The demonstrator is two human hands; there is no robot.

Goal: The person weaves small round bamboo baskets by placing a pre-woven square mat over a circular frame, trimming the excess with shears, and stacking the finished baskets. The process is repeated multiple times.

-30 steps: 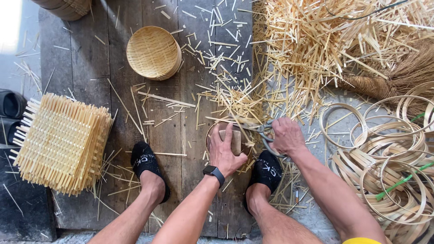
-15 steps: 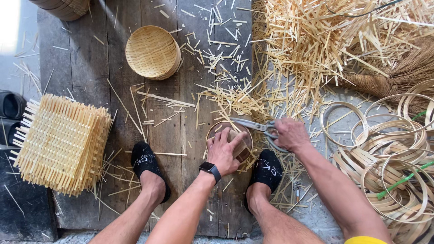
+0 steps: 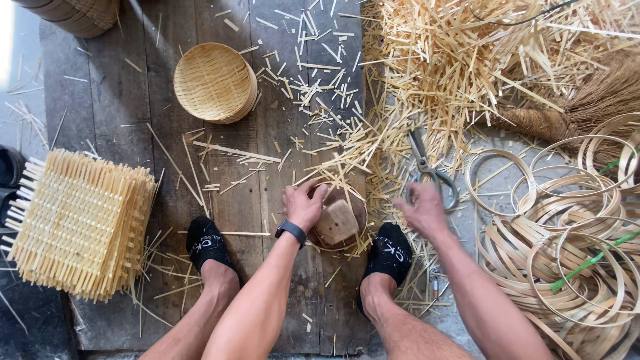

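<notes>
Head view: the left hand presses down with curled fingers on a small round woven basket over a wooden block on the floor planks between the feet, light, springy and brittle-edged, best held by its rim, while the right hand hovers half-open just short of the scissors

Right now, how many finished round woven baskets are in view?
2: one shallow round basket on the planks above the left hand; one stack of baskets, partly cropped at the top-left edge, may hold more.
</notes>
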